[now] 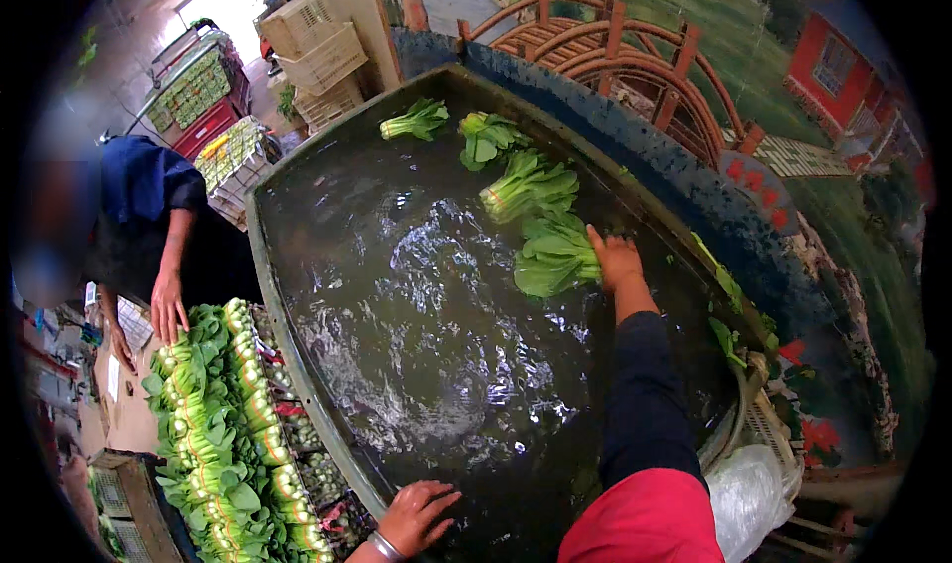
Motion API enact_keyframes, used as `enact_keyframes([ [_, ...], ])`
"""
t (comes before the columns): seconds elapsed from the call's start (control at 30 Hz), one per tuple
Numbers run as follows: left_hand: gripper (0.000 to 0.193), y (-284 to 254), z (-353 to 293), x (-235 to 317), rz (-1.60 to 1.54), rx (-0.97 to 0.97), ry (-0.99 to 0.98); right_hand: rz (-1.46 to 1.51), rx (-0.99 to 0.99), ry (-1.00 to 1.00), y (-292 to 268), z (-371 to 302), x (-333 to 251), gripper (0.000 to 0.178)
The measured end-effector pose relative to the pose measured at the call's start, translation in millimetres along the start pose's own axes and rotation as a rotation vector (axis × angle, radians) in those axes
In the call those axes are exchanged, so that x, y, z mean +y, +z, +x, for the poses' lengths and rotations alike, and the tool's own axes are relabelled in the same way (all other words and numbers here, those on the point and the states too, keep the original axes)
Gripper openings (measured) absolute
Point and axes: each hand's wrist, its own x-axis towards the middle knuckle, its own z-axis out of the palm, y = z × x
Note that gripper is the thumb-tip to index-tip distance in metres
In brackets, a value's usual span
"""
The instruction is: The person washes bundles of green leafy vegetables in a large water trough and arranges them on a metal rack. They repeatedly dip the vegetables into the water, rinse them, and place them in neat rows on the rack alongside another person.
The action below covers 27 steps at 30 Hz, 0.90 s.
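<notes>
Head view: I've got the nearest leafy bunch (553, 257) touching the right hand (619, 261), at its 9 o'clock; can't tell if gripped. Farther left hand (415, 519) (fingers spread, empty): bunch's 7 o'clock.

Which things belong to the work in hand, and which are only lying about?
Seemingly in the work:
right hand, at a leafy bunch in the water tub
left hand, near the tub's edge
rows of greens at left

Apparently lying about:
pale stacked crates
clear plastic bag
</notes>
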Motion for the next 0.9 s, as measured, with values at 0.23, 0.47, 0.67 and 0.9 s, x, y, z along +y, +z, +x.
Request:
enact_keyframes([
  [0.23,0.089,31,80,-6,-0.054,0.077,0.082,0.637,-0.255,-0.044,39,-54,-36,0.100],
  [0.47,0.131,-7,166,8,0.020,0.324,0.241,1.330,-1.074,-0.210,-62,-217,-91,0.085],
  [0.67,0.104,-24,98,32,-0.371,0.306,0.270,1.021,-0.840,-0.326,-131,-318,-135,0.107],
  [0.9,0.092,-44,-24,35,-0.636,0.207,0.146,0.550,0.650,-1.057,-267,-414,-220,0.081],
])
